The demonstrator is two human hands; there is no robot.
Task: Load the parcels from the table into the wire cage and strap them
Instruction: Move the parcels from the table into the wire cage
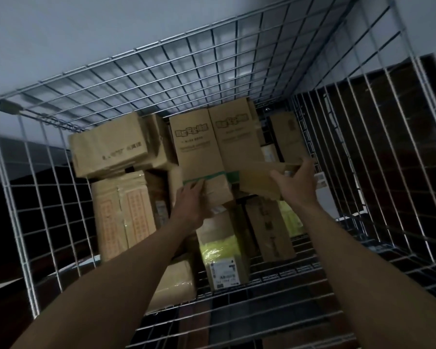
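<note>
I look down into the wire cage (25, 197), which holds several cardboard parcels. Both arms reach inside. My left hand (189, 205) and my right hand (296, 183) grip the two ends of a flat brown parcel with green tape (252, 181), held level above the stack. Behind it stands a tall printed box (217, 142). A box with black print (108, 144) lies at the left on a long taped parcel (121, 215). Below my hands a yellow bagged parcel with a white label (222, 260) rests on the cage floor.
A narrow brown box (272, 230) stands beside the yellow parcel, and another box (286, 134) leans against the right wall. The mesh floor (275, 311) at the near side is bare. The surroundings outside the cage are dark; a pale wall (111, 28) rises behind.
</note>
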